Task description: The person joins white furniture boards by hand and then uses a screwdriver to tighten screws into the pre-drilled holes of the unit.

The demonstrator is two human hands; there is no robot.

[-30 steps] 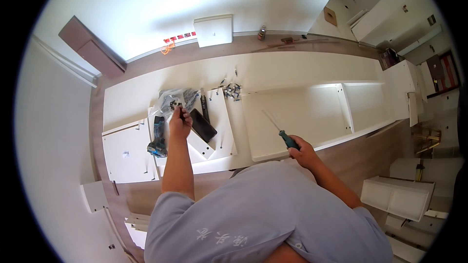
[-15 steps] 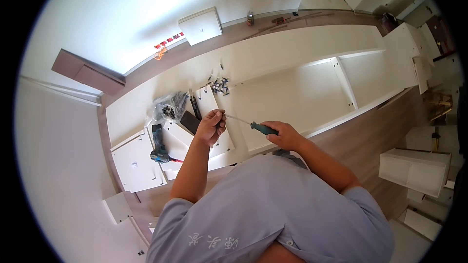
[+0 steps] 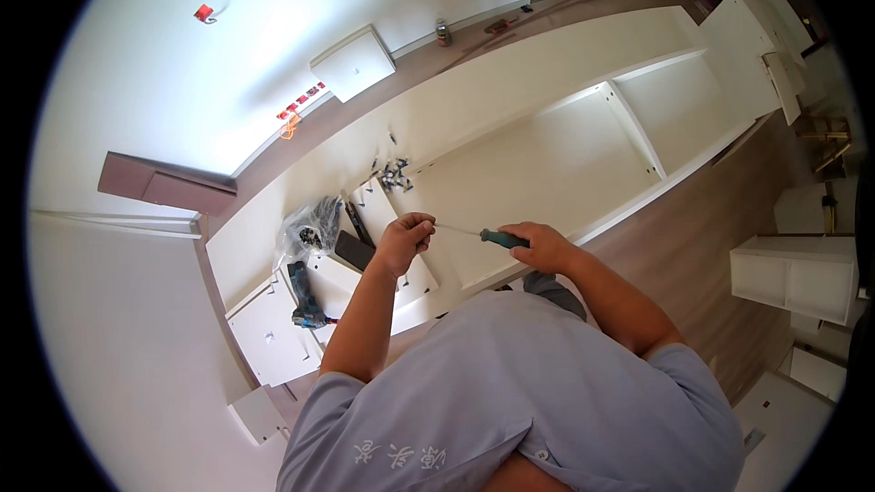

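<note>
My right hand is wrapped round the green handle of a screwdriver, whose thin metal shaft points left. At the shaft's tip, the fingers of my left hand are pinched together; any small piece between them cannot be made out. Both hands are above the near side of a large white cabinet frame lying flat. Close to my left hand are a dark flat phone-like object and a slim black tool on white boards. A pile of small dark and silver fasteners lies just beyond.
Left of my hands are a clear plastic bag with small dark parts and a cordless drill. White panels lie at the left. A white box stands on the wooden floor at the right.
The view has turned, so the cabinet frame appears more tilted and the tools at the left sit lower. Both hands keep nearly the same hold, the screwdriver still between them.
</note>
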